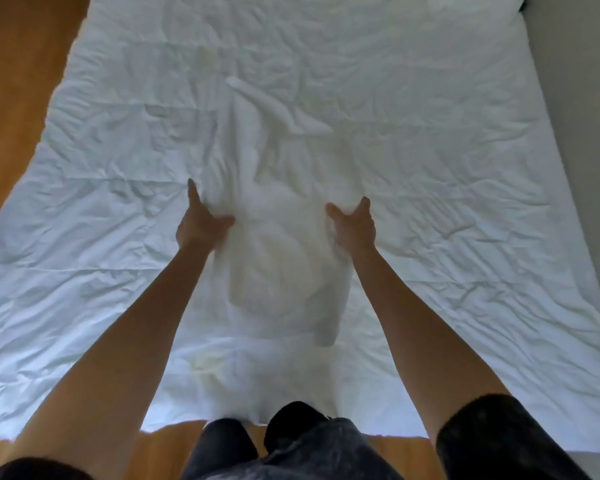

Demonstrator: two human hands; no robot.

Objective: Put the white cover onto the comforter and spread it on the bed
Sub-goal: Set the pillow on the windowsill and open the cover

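Observation:
The wrinkled white comforter lies flat across the bed and fills most of the view. Above its middle hangs a bunched, blurred white cover, its loose end trailing down toward the bed's near edge. My left hand grips the bunch on its left side, thumb pressed into the cloth. On the opposite side my right hand holds it, thumb and fingers wrapped round a fold. Both arms are stretched forward over the bed.
Wooden floor runs along the left side and under the bed's near edge. A grey surface borders the right side. My legs in dark clothing stand against the near edge.

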